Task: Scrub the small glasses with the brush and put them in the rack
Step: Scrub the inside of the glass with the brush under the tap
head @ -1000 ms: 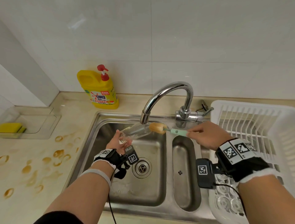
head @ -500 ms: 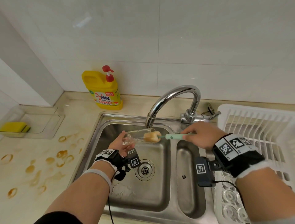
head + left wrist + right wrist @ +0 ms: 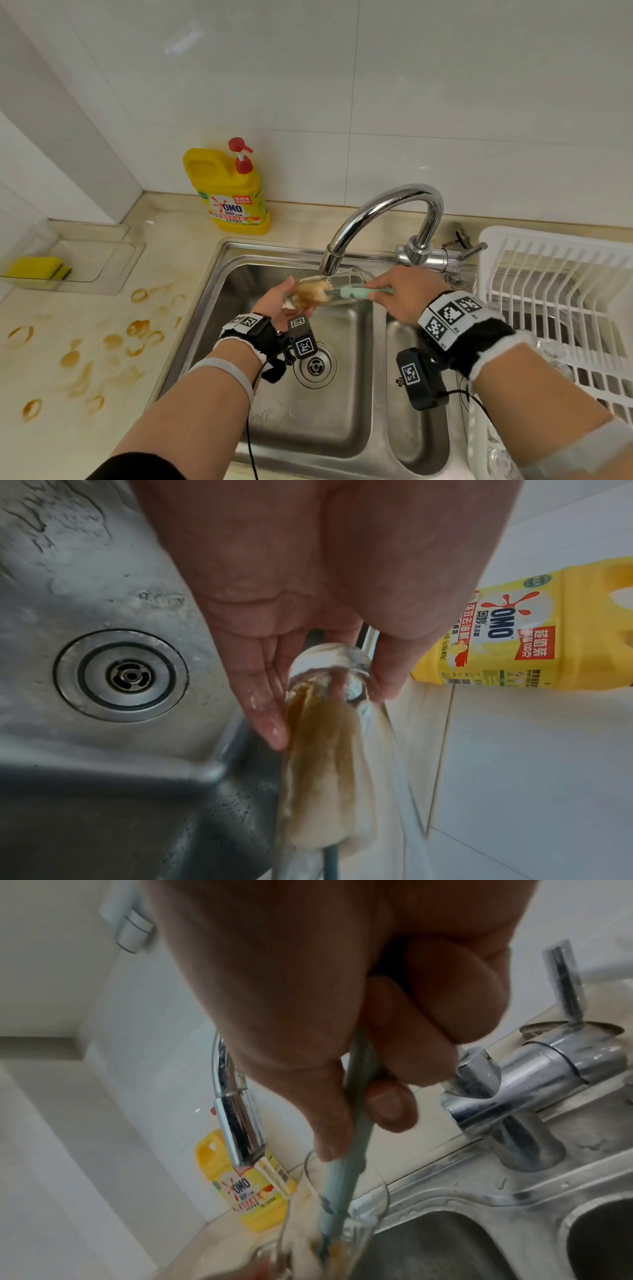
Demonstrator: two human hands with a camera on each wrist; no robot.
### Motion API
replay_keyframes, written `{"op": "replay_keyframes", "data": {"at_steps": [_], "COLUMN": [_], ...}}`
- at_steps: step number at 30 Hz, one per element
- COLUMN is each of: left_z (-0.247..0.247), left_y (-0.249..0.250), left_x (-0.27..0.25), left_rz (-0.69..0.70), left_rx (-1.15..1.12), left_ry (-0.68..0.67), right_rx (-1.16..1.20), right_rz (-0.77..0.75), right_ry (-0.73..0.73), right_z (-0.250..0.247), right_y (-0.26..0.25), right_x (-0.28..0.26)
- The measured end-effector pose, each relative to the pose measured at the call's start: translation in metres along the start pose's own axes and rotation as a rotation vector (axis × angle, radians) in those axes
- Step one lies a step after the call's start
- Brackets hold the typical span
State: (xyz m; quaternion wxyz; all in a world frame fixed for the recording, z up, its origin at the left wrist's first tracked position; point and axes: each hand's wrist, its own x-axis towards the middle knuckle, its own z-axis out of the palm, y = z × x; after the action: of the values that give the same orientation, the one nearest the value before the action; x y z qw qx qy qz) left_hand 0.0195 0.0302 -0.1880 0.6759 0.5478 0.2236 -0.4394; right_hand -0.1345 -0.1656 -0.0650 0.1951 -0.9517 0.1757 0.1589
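Brush (image 3: 310,294): sponge head now deep inside the glass (image 3: 318,291); half a second ago it sat at the mouth, a second ago outside it.

Glass: clear, small, held on its side over the large basin of the sink (image 3: 274,421), just below the tap (image 3: 383,212) spout, mouth toward 3 o'clock, base toward 9 o'clock. Brown liquid around the sponge in the left wrist view.

Left hand (image 3: 274,303): clamped on the glass near its base, thumb on one side, fingers (image 3: 267,710) on the other, wet.

Right hand (image 3: 404,294): at 3 o'clock of the glass, fingers curled round the pale green brush handle (image 3: 346,1164), thumb pressed along it.

Rack (image 3: 555,301): white plastic, at 3 o'clock of the sink, on the table (image 3: 85,342). Clear glass items blurred in its near end; count cannot be told.

Bottle (image 3: 227,192): yellow, red pump, upright at 11 o'clock of the sink, against the wall.

Sponge (image 3: 37,270): yellow, in a clear tray (image 3: 102,260) at 9 o'clock.

Stains (image 3: 137,329): brown rings on the table between tray and sink.
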Motion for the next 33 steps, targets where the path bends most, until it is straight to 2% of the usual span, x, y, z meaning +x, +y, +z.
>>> {"op": "replay_keyframes", "data": {"at_steps": [4,8,12,16,21,25,29,33], "left_z": [-0.008,-0.009,-0.008,-0.009,0.005,0.007,0.009,0.013], "left_y": [-0.004,-0.007,-0.007,-0.009,-0.014,-0.005,0.004,0.0], "left_x": [-0.002,-0.01,-0.012,-0.014,-0.014,-0.017,-0.019,-0.026], "left_rz": [-0.008,-0.044,-0.047,-0.026,0.042,0.058,0.065,0.05], "left_rx": [0.037,-0.024,-0.022,-0.049,-0.015,0.002,-0.004,0.07], "left_ry": [-0.013,-0.071,-0.03,-0.045,0.006,-0.043,0.008,0.082], "right_rx": [0.137,0.282,0.231,0.214,0.272,0.287,0.274,0.214], "right_rz": [-0.052,-0.007,0.036,-0.033,-0.046,0.023,0.013,-0.028], "right_ry": [-0.121,-0.024,-0.078,-0.156,-0.069,0.01,-0.055,-0.021], "right_z": [-0.005,0.002,0.005,0.002,0.008,0.011,0.006,-0.002], "right_y": [0.007,0.013,0.014,0.014,0.013,0.015,0.013,-0.003], "right_x": [0.007,0.013,0.014,0.015,0.014,0.014,0.008,0.002]}}
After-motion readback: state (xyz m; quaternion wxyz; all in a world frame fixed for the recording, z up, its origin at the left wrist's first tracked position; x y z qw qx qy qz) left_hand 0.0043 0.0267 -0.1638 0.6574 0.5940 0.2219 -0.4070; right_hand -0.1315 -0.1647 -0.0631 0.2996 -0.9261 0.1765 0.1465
